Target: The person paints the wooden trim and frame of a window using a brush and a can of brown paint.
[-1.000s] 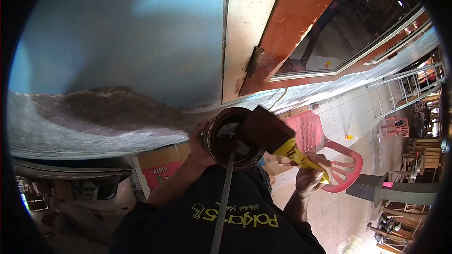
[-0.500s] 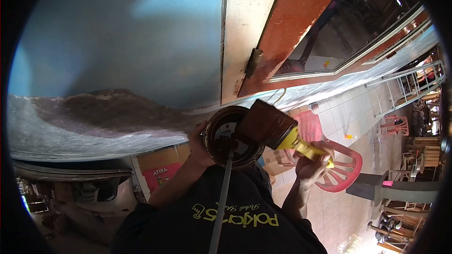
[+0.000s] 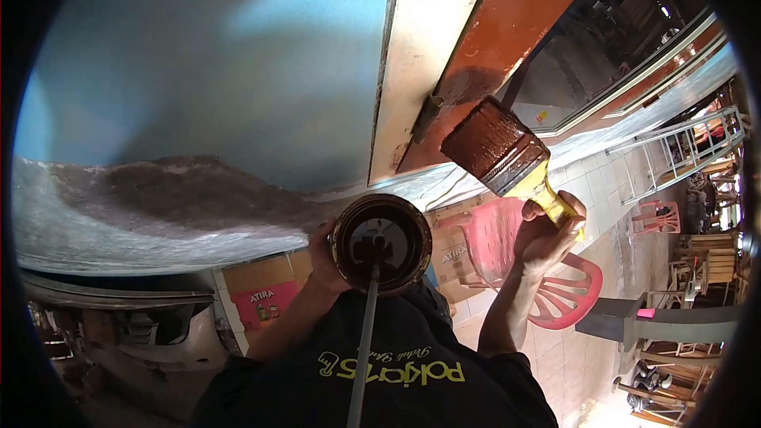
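Note:
My left hand (image 3: 323, 257) is wrapped round the side of an open paint can (image 3: 422, 247), whose inside is coated with dark brown paint. A thin grey stick (image 3: 365, 349) stands out of the can, slanting down past my chest. In my right hand (image 3: 551, 230) is the yellow handle of a wide paintbrush (image 3: 495, 147), its bristles loaded with brown paint. The bristles overlap the lower part of a reddish-brown door (image 3: 519, 16) in this view, close by a dark hinge (image 3: 428, 115). A pale door frame (image 3: 428, 24) runs beside it.
Left of the frame is a blue wall (image 3: 238, 55) with a rough grey lower band. A pink plastic chair (image 3: 567, 301) stands below my right arm. Cardboard boxes (image 3: 261, 277) lie on the left, and a metal ladder (image 3: 682, 147) leans far right.
The paintbrush has moved from over the can's mouth up and right to the door, carried by my right hand. The can has shifted slightly left and down in view.

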The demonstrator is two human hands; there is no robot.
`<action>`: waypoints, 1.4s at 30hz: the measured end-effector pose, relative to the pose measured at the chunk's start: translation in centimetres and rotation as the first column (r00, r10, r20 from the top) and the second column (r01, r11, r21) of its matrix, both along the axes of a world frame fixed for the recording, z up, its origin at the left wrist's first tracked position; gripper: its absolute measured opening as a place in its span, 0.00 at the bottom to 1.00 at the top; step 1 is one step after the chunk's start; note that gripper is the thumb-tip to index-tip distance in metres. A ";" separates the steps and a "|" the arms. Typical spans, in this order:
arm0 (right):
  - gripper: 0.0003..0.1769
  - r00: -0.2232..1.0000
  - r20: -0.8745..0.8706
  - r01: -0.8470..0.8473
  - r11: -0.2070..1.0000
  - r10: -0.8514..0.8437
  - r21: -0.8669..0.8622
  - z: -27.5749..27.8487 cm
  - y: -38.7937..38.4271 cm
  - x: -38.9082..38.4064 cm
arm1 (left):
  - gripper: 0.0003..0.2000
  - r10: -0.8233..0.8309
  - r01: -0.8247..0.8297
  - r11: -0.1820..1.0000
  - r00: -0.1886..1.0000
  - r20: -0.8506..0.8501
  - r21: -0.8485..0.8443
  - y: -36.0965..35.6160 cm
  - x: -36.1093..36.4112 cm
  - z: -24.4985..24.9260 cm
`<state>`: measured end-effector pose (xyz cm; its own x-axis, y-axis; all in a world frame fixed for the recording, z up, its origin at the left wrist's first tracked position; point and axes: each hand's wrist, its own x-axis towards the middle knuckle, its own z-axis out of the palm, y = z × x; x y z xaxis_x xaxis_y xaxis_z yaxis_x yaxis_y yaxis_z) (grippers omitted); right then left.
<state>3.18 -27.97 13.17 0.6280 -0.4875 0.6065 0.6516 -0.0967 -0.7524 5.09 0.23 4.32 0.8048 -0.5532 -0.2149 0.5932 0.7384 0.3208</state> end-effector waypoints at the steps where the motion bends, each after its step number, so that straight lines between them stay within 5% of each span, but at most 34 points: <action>1: 0.30 1.000 0.016 0.008 1.000 -0.008 -0.024 0.3 -0.1 0.5 | 0.30 -0.026 0.023 0.993 0.999 -0.020 -0.120 0.3 0.1 -1.3; 3: 0.30 0.997 0.071 0.015 0.998 -0.011 -0.063 1.2 -0.5 1.5 | 0.30 -0.085 0.063 0.934 0.995 -0.049 -0.353 0.7 0.2 -2.5; 12: 0.26 0.918 0.293 -0.190 0.945 0.266 -0.265 6.8 -1.1 5.5 | 0.31 0.028 -0.038 0.963 0.999 -0.039 -0.267 1.9 -0.9 -3.0; 19: 0.28 0.894 0.311 -0.169 0.886 0.322 -0.431 8.7 -1.7 6.7 | 0.32 0.051 -0.049 0.933 0.999 -0.002 -0.356 2.5 -1.1 -4.1; 26: 0.29 0.912 0.329 -0.084 0.896 0.245 -0.436 8.5 -2.4 6.7 | 0.31 0.140 -0.138 0.979 0.990 0.007 -0.154 3.9 -1.7 -10.4; 34: 0.28 0.897 0.378 -0.096 0.936 0.229 -0.339 8.1 -2.7 6.3 | 0.31 0.181 -0.163 0.972 0.978 0.099 -0.171 4.6 -2.3 -8.5; 38: 0.28 0.928 0.333 0.024 0.863 0.169 -0.504 7.8 -2.9 6.6 | 0.31 0.200 -0.174 0.967 0.971 0.128 -0.186 4.5 -2.3 -8.3; 42: 0.27 0.906 0.389 -0.011 0.927 0.168 -0.374 8.0 -2.4 6.3 | 0.30 0.211 -0.181 0.961 0.969 0.129 -0.211 4.3 -2.3 -6.8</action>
<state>9.50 -30.32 21.15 0.3180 -0.1441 0.9371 0.9097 -0.2320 -0.3444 2.83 4.49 -2.48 0.9163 -0.4004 0.0120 0.3870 0.8926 0.2315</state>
